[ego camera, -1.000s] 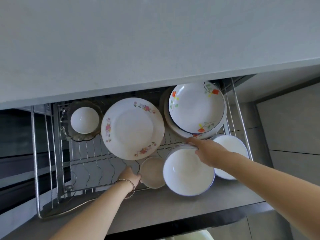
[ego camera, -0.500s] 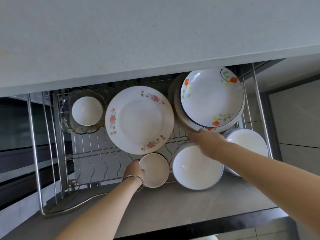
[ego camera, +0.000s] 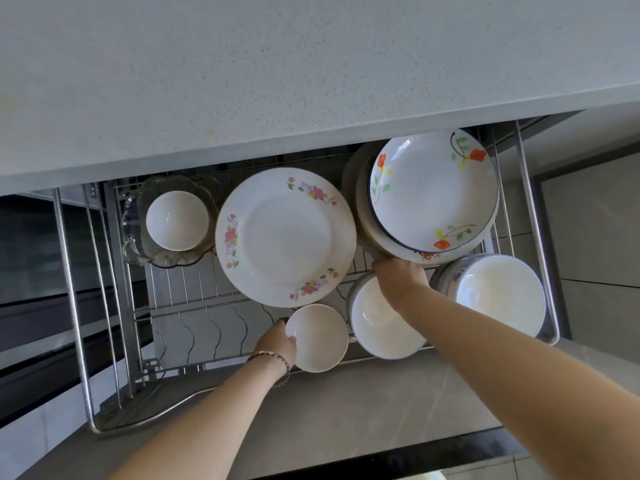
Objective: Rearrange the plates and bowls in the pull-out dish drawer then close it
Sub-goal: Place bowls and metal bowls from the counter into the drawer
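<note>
The wire dish drawer (ego camera: 74,306) is pulled out below the counter. My left hand (ego camera: 277,341) grips the rim of a small cream bowl (ego camera: 320,337) at the drawer's front. My right hand (ego camera: 398,277) reaches over a large white bowl (ego camera: 377,327) and holds the near edge of the stacked plates topped by an orange-flower plate (ego camera: 433,188). A big plate with pink flowers (ego camera: 285,237) lies in the middle. At the back left a small white bowl (ego camera: 177,220) sits inside a glass bowl (ego camera: 135,244). Another white bowl stack (ego camera: 498,292) fills the right front corner.
The speckled grey countertop (ego camera: 277,81) overhangs the drawer's back. Wire plate dividers (ego camera: 207,327) stand bare at the front left. The grey drawer front panel (ego camera: 346,410) runs below my arms, and tiled floor (ego camera: 595,237) shows at the right.
My right hand moved from the large white bowl's far rim up to the edge of the orange-flower plate stack. My left hand closed on the small cream bowl's rim. The view shifted closer.
</note>
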Available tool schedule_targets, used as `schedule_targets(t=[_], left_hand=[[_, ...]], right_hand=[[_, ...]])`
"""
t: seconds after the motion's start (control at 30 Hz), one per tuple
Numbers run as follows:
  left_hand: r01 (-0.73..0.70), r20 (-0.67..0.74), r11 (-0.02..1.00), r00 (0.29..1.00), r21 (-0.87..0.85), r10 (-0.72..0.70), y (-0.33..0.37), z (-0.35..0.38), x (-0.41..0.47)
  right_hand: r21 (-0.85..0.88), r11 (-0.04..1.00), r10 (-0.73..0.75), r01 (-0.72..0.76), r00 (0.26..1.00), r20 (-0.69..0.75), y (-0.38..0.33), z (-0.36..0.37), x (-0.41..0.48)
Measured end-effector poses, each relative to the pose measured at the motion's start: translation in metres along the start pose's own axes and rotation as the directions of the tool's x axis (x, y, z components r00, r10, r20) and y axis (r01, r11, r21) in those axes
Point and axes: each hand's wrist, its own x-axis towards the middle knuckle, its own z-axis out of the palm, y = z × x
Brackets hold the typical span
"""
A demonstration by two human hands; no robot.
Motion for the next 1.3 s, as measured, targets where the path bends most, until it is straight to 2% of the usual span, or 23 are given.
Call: schedule_targets(t=[0.1,0.17,0.23,0.27,0.57,0.73,0.8,0.9,0.97,1.03,1.07,1.1,1.17,1.23,1.3], left_hand=[[-0.003,0.013,0.999,1.000,-0.049,0.003,-0.001,-0.001,-0.002],[-0.006,0.013,0.997,1.000,-0.073,0.007,0.000,-0.001,-0.005],[-0.017,0.006,0.996,1.000,-0.089,0.017,0.001,0.000,-0.008],[-0.019,0.003,0.995,1.000,-0.096,0.019,0.001,0.000,-0.009],[-0.020,0.025,0.998,0.999,-0.058,0.021,0.001,-0.001,-0.005],[-0.021,0.039,0.999,0.999,-0.039,0.022,0.001,-0.002,-0.007],[0.008,0.025,1.000,1.000,-0.016,-0.008,0.002,-0.001,-0.010],[0.043,-0.176,0.979,0.984,0.201,-0.007,0.012,0.000,-0.033],[-0.073,-0.281,0.904,0.937,0.422,0.207,0.024,0.002,-0.055],[-0.325,-0.234,0.813,0.847,0.483,0.478,0.039,0.007,-0.068],[-0.427,-0.191,0.781,0.810,0.456,0.555,0.050,0.009,-0.069],[-0.483,-0.157,0.768,0.795,0.421,0.586,0.062,0.011,-0.066],[-0.474,-0.107,0.790,0.828,0.390,0.550,0.090,0.014,-0.052],[-0.367,-0.059,0.836,0.903,0.409,0.425,0.113,0.016,-0.037],[-0.285,-0.004,0.848,0.947,0.446,0.320,0.128,0.016,-0.027]], right_hand=[[-0.033,0.998,-0.055,0.053,0.996,-0.072,-0.006,0.007,0.000],[-0.141,0.971,-0.209,0.193,0.972,-0.112,-0.011,0.013,-0.002],[-0.253,0.913,-0.350,0.321,0.933,-0.079,-0.020,0.018,-0.005],[-0.298,0.891,-0.374,0.343,0.926,-0.054,-0.024,0.018,-0.006],[-0.448,0.838,-0.304,0.312,0.948,0.092,-0.036,-0.007,-0.001],[-0.391,0.895,-0.222,0.214,0.975,0.026,-0.016,-0.007,0.005],[-0.290,0.940,-0.199,0.180,0.979,-0.037,-0.008,0.000,0.003],[0.003,0.992,-0.122,0.124,0.980,-0.160,-0.001,0.012,-0.016],[0.158,0.985,-0.034,0.064,0.983,-0.183,0.001,0.020,-0.037],[0.410,0.909,0.139,-0.078,0.983,-0.121,0.003,0.028,-0.057],[0.577,0.791,0.268,-0.201,0.963,-0.032,0.003,0.031,-0.065],[0.706,0.627,0.369,-0.330,0.923,0.104,0.004,0.033,-0.071],[0.786,0.309,0.457,-0.536,0.808,0.371,0.009,0.035,-0.074],[0.768,0.213,0.451,-0.604,0.758,0.472,0.019,0.043,-0.069],[0.734,0.264,0.423,-0.625,0.760,0.494,0.025,0.046,-0.060]])
